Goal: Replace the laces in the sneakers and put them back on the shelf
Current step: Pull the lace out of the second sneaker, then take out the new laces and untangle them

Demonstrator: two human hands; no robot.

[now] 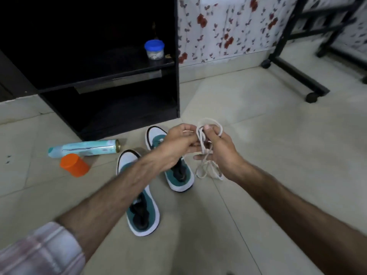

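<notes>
Plaid sleeve (pixel 37 253) and bare forearms lead to both hands above two teal-and-white sneakers (pixel 143 197) on the tiled floor (pixel 278 145). Left hand (pixel 176 145) and right hand (pixel 220 149) both pinch a tangled bundle of pale laces (pixel 204 149), loops dangling. Laces likely light, limp, snag-prone; best taken at a free end. Black shelf unit (pixel 127 76) stands behind; spray can (pixel 83 149) and orange container (pixel 74 164) lie left; floral wall (pixel 228 26) beyond.

Two sneakers (pixel 142 197) (pixel 174 161), one lace bundle (pixel 206 151), one can (pixel 83 148), two jars (pixel 74 165) (pixel 154 49).
</notes>
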